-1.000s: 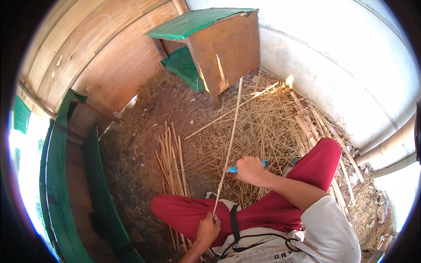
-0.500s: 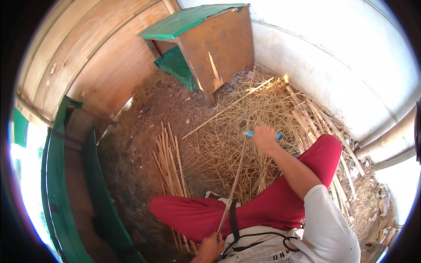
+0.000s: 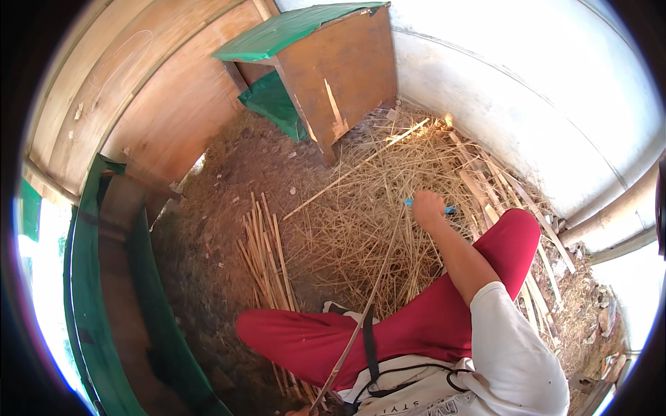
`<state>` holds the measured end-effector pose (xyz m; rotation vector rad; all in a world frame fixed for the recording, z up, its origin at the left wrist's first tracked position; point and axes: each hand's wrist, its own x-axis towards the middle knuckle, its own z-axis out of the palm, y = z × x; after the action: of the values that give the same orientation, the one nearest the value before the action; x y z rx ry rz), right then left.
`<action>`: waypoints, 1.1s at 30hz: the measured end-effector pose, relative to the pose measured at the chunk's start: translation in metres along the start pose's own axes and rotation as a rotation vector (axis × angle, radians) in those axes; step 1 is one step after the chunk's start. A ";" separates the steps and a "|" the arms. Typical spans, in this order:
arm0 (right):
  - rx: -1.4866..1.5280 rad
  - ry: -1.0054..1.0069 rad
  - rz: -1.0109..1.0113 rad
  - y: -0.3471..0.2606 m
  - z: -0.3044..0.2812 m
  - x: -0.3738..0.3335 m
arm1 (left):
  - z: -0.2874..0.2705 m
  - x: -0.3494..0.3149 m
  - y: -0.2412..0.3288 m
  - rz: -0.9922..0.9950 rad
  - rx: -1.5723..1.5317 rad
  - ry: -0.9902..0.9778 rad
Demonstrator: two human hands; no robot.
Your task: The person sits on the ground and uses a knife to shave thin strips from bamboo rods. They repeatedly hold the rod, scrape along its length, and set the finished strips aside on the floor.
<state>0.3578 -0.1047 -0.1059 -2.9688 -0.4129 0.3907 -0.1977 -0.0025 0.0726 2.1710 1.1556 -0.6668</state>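
My right hand (image 3: pixel 428 210), out over the straw, is closed round a blue-handled tool (image 3: pixel 451 209); blue shows at either side of the fist, and its working end is too small to make out. A long thin bamboo strip (image 3: pixel 355 334) runs slantwise from beside that tool, across my crossed legs, to the lower edge. There my left hand (image 3: pixel 302 411) grips the strip's near end, mostly cut off by the picture's edge. Beneath my right hand lies a heap of straw-like shavings (image 3: pixel 374 243).
Several split bamboo sticks (image 3: pixel 267 256) lie by my left knee. Longer wooden strips (image 3: pixel 485 184) lie along the white wall (image 3: pixel 499 90). A brown wooden box (image 3: pixel 347 76) with green covering stands at the back; a green-edged trough (image 3: pixel 114 277) is at left.
My right hand has moved a little right and away with the blue tool. My left hand has drawn back toward the lower edge, and the strip has shifted with it.
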 end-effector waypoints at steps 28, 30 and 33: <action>0.394 0.755 -0.641 -0.021 -0.136 -0.080 | -0.105 0.151 0.084 0.693 0.136 0.959; 0.315 0.705 -0.616 -0.023 -0.126 -0.073 | -0.109 0.169 0.090 0.709 0.182 0.971; 0.206 0.675 -0.669 -0.023 -0.109 -0.063 | -0.113 0.177 0.097 0.710 0.219 0.942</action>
<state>0.3232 -0.1092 0.0171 -2.3572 -1.1074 -0.5747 -0.0090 0.1308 0.0599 2.9207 0.5774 0.6326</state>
